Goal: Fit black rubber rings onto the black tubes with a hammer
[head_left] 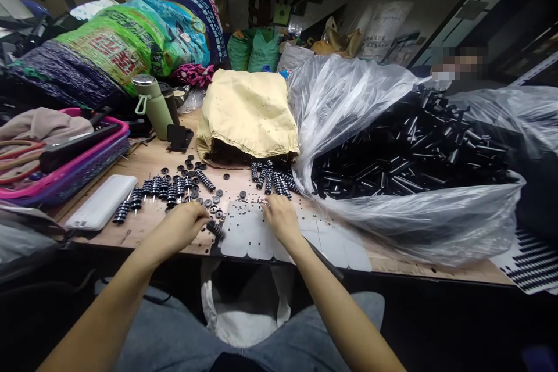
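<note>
My left hand (185, 224) is closed around a thin pin stacked with black washers (215, 228), held just above the wooden table (152, 165). My right hand (281, 218) rests on a white sheet (253, 232) dotted with small black rings, fingers curled and pinching at something too small to make out. Several filled washer stacks (157, 189) lie in a row left of my hands, with loose black washers (192, 163) scattered behind them. More filled stacks (270, 177) lie by the mouth of a yellow sack (248, 110).
A large clear plastic bag (349, 104) full of black tubes (414, 151) fills the table's right side. A white power bank (102, 200), a pink basket (65, 171) and a green bottle (152, 104) sit left. Printed sacks pile up behind. Another person sits at far right.
</note>
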A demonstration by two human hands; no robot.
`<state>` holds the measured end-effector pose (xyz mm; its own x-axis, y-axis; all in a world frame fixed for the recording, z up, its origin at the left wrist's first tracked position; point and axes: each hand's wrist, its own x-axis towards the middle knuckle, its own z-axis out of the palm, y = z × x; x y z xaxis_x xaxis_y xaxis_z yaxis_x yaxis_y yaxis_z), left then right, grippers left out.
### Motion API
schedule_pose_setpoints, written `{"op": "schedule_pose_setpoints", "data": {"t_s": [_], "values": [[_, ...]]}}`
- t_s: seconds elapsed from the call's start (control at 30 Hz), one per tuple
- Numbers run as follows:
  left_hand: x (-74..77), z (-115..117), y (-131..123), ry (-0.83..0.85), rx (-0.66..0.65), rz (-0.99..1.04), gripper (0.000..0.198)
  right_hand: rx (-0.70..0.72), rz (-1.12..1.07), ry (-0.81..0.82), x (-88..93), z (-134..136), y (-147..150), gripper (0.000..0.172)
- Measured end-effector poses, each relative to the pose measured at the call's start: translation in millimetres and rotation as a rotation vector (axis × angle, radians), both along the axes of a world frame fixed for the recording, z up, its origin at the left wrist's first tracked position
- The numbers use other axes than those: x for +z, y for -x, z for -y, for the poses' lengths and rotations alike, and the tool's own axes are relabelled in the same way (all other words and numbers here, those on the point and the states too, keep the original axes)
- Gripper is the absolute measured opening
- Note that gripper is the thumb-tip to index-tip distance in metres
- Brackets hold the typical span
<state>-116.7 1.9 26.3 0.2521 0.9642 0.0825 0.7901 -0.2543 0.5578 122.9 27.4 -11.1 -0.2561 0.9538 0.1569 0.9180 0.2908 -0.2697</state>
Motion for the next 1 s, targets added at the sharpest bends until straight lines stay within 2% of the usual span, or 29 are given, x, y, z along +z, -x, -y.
{"op": "schedule_pose_setpoints", "data": {"t_s": [0.1,0.17,0.23,0.33,0.43,0.5,0.63,0.77,1.0], "values": [[-2.8,4.8,-20.5,-0.014,0.038,0.011,0.015,0.116,-0.042,0.063,-1.8,-24.9,33.8,0.018],[-17.4,8.6,-36.8,-0.093,0.125,0.081,0.015,0.147,-0.070,0.097,-7.1,-37.7,48.4,0.016],[-37.6,14.0,-48.6,-0.239,0.193,0.112,0.017,0.151,-0.123,0.130,-12.9,-45.4,54.4,0.018],[-65.5,22.6,-55.1,-0.389,0.159,0.049,0.017,0.124,-0.260,0.180,-17.4,-48.2,52.5,0.018],[-78.0,26.7,-53.1,-0.353,0.103,0.029,0.016,0.080,-0.455,0.260,-15.3,-44.1,49.8,0.013],[-76.5,27.0,-50.3,-0.333,0.140,0.104,0.018,0.052,-0.615,0.347,-12.4,-38.6,51.2,0.013],[-62.0,27.7,-46.4,-0.325,0.249,0.330,0.025,0.005,-0.947,0.613,-9.2,-23.3,57.8,0.024],[-53.4,33.0,-45.4,-0.266,0.269,0.413,0.029,-0.039,-1.208,0.828,-9.0,-10.1,61.8,0.025],[-56.7,43.3,-39.5,-0.206,0.286,0.416,0.029,-0.101,-1.404,0.994,-9.1,-3.6,68.3,0.026]]}}
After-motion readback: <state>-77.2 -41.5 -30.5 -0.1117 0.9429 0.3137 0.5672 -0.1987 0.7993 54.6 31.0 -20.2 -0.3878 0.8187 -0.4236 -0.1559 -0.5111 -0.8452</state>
